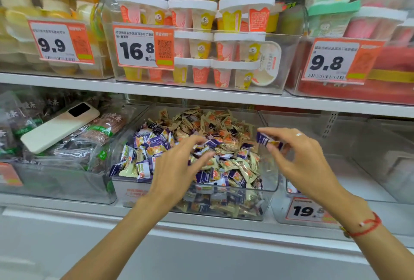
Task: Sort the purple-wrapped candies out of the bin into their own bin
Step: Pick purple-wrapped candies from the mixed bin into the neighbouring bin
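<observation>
A clear plastic bin [272, 186] on the lower shelf holds a heap of mixed candies: purple-wrapped ones [154, 139] mostly at the left and front, beige-and-orange ones [215, 120] at the back and right. My left hand [179, 167] reaches into the heap with its fingers spread, fingertips touching a purple candy [211, 143]. My right hand [300, 156] hovers over the bin's right edge and pinches a purple-wrapped candy [265, 139] between thumb and fingers. To the right stands another clear bin [282, 214] with a 19-something price tag; its inside is mostly hidden behind my right arm.
A white phone [56, 127] lies on dark snack packets in the left bin [67, 190]. The shelf above [201, 91] carries clear bins of pudding cups with price tags 9.9, 16.8 and 9.8. A further clear bin [380, 145] stands at the far right.
</observation>
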